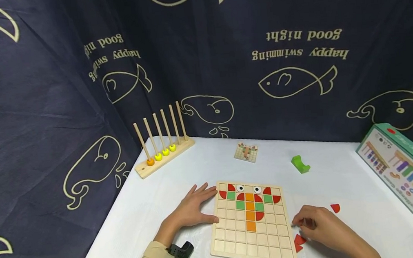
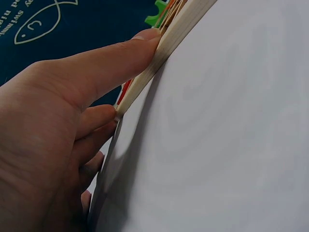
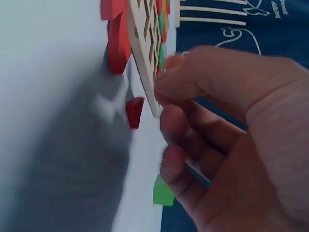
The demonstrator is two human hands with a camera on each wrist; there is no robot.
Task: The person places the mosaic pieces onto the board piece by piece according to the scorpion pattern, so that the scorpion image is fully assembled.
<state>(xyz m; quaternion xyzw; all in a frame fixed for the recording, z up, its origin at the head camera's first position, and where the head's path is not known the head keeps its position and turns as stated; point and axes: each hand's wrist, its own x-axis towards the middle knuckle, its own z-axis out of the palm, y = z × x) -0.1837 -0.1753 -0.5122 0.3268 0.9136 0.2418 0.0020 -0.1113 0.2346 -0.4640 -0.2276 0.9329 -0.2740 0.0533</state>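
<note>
A square wooden grid board (image 1: 235, 245) lies on the white table, holding red, green and orange pieces and two round eye pieces. My left hand (image 1: 193, 208) is spread at its left edge; in the left wrist view the thumb (image 2: 130, 55) and a fingertip touch the board's side. Over the board's right edge, my right hand (image 1: 322, 227) has curled fingers, thumb and index tips close together. I cannot tell whether they pinch a piece. Red rounded pieces (image 1: 298, 242) lie beside the board under that hand, and a lone red quarter-circle (image 1: 335, 208) lies farther right.
A small pattern card (image 1: 246, 152) lies behind the board, with a green curved block (image 1: 300, 164) to its right. At the back left stands a wooden peg rack (image 1: 168, 156) with yellow and orange beads. A toy box (image 1: 402, 177) stands at right; a dark curtain hangs behind.
</note>
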